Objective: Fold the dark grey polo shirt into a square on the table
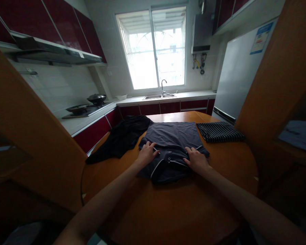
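A dark grey shirt with white piping (172,139) lies spread on the round wooden table (183,204). My left hand (147,152) rests on its near left part, fingers bent and pressing the cloth near the collar. My right hand (197,160) lies on the near right part, fingers curled onto the fabric. Both hands touch the shirt; whether they pinch it is unclear.
A black garment (119,137) lies crumpled at the table's left edge. A folded striped cloth (219,132) sits at the right rear. Beyond stand a counter with a stove and wok (96,98), a sink (159,96) under the window, and a fridge (236,81).
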Available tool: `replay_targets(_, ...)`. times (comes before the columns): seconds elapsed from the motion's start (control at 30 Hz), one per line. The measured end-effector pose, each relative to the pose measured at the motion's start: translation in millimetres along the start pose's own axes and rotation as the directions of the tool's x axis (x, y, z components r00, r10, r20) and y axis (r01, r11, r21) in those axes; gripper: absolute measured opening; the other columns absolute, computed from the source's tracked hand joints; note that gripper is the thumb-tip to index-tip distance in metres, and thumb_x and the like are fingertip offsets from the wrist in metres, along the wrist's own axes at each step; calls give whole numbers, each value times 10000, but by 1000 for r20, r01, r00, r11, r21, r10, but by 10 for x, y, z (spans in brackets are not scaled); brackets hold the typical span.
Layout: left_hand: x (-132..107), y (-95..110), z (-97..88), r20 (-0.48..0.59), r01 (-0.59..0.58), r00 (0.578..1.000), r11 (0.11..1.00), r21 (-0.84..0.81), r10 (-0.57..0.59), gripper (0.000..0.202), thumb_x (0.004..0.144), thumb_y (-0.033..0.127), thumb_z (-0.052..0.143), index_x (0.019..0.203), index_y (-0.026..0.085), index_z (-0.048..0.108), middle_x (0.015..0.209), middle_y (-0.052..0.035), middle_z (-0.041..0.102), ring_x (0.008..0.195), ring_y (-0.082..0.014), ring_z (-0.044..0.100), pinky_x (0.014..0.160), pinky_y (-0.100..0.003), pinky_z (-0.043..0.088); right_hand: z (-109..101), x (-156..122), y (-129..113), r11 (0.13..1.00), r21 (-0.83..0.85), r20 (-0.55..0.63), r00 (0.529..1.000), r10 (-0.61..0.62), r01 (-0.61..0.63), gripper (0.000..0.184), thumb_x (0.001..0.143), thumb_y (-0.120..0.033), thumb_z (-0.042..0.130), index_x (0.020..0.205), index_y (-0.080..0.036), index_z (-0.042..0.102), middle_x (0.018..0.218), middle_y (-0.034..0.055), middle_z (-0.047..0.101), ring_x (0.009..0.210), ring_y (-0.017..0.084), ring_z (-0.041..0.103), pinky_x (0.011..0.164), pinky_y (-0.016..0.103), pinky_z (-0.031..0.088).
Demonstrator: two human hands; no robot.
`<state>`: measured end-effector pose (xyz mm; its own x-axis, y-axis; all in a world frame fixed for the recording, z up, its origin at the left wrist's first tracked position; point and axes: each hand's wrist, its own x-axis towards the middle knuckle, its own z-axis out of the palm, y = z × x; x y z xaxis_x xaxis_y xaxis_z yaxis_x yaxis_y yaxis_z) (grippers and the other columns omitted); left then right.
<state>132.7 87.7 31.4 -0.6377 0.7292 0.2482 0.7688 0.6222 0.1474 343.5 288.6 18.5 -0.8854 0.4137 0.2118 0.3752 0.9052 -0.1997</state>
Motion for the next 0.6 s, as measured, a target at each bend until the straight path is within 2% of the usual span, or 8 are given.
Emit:
replay_targets(0.07,31,-133,0,21,81,996,988,132,-85,505,884,399,669,1342,203,583,1298,-183,527,1150,-345,567,934,-406,461,11,57,3,1000,5,52,998,25,-25,469,913,-263,561,1377,-224,502,1097,138,700,961,281,695,737,319,479)
replay_targets(0.13,19,-275,-12,77,98,990,977,187,-114,475,896,360,648,1342,205,592,1296,-193,532,1151,-357,569,938,-425,462,-15,94,92,995,75,54,996,67,-71,476,903,-204,525,1378,-224,523,1042,136,725,927,281,708,761,339,488)
replay_targets(0.2,-19,-400,-28,122,82,987,979,186,-106,421,923,294,591,1337,220,601,1259,-172,568,1117,-326,597,926,-400,473,-76,103,271,972,206,-13,993,117,-112,442,888,-211,518,1325,-219,583,1048,136,734,936,284,706,797,357,500)
replay_targets(0.27,-59,-490,-46,118,68,989,986,153,-86,423,928,210,540,1346,247,595,1261,-141,586,1091,-282,617,909,-355,484,-159,76,532,924,358,-121,975,185,-131,406,858,-230,526,1247,-213,641,1083,119,736,959,273,699,832,357,510)
replay_targets(0.4,-79,-574,-68,85,42,995,998,46,-46,479,888,120,525,1331,276,616,1302,-95,592,1084,-236,626,921,-315,488,-294,-115,1179,831,522,-279,883,378,-191,384,799,-269,515,1111,-174,717,1019,107,751,863,250,699,775,340,533)
replay_targets(0.5,-59,-579,-47,63,16,998,999,29,-18,426,891,131,521,1271,258,663,1273,-83,619,1076,-233,629,909,-308,496,-273,-361,1589,780,544,-269,816,511,-309,385,763,-306,507,1005,-161,768,944,112,762,796,259,700,719,343,535)
replay_targets(0.6,-43,-556,-7,32,-15,999,997,80,12,371,912,150,490,1208,240,695,1222,-87,653,1058,-244,634,855,-311,506,-154,-610,1812,728,530,-216,761,612,-435,365,722,-316,519,905,-163,795,896,123,771,801,287,710,714,360,539)
